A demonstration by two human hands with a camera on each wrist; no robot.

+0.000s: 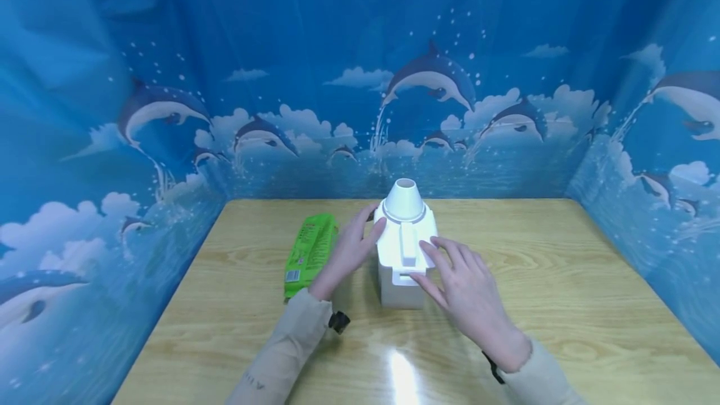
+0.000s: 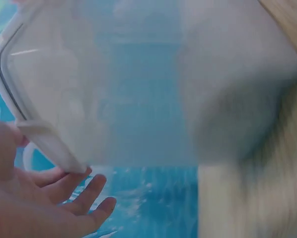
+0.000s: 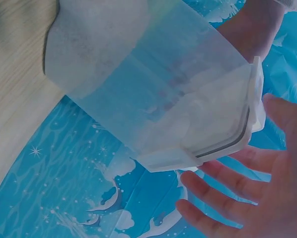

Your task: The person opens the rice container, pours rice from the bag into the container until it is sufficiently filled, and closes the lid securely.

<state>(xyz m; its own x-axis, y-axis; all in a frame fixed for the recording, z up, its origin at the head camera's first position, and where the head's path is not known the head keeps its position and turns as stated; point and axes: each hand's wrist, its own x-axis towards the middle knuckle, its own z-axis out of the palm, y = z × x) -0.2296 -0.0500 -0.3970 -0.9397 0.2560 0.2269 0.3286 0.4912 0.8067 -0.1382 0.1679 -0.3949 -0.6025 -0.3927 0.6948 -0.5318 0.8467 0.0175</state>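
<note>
A tall translucent container [image 1: 402,295] stands upright on the table, capped by a white lid [image 1: 387,249] with clips along its edges. On the lid sits a white cone-shaped cup [image 1: 405,204] with a flat handle pointing toward me. My left hand [image 1: 354,239] is at the lid's left side, its thumb near the top edge; in the left wrist view its fingers reach loosely past a side clip [image 2: 51,144]. At the front right corner, my right hand [image 1: 469,286] touches the lid, thumb by the front clip [image 1: 406,277] and forefinger on the right edge, the other fingers spread.
A green printed packet [image 1: 312,252] lies on the wooden table [image 1: 225,330], left of the container and partly behind my left forearm. A blue dolphin-print curtain [image 1: 349,49] encloses the back and both sides.
</note>
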